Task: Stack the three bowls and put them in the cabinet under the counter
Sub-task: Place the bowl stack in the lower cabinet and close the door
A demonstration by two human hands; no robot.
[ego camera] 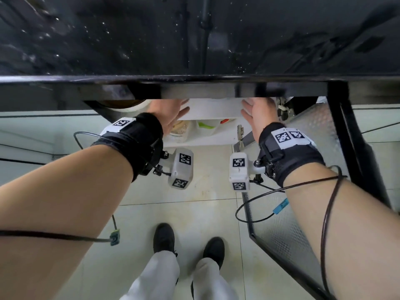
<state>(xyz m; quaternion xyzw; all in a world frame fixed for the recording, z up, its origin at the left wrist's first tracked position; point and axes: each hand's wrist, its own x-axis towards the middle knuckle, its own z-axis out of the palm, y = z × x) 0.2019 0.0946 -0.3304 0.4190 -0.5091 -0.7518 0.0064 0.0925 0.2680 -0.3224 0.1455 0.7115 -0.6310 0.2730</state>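
Observation:
Both my hands reach into the open cabinet under the black counter. My left hand and my right hand lie flat with fingers apart, on either side of a bare stretch of the white upper shelf, and hold nothing that I can see. A white bowl with a brown inside sits to the left of my left hand, mostly hidden under the counter edge. I cannot tell whether it is a stack. The fingertips are partly hidden by the counter.
On the lower shelf stand a clear jar, a green-lidded container and a red item. The mesh cabinet door swings open on the right beside my right arm. My feet stand on the tiled floor.

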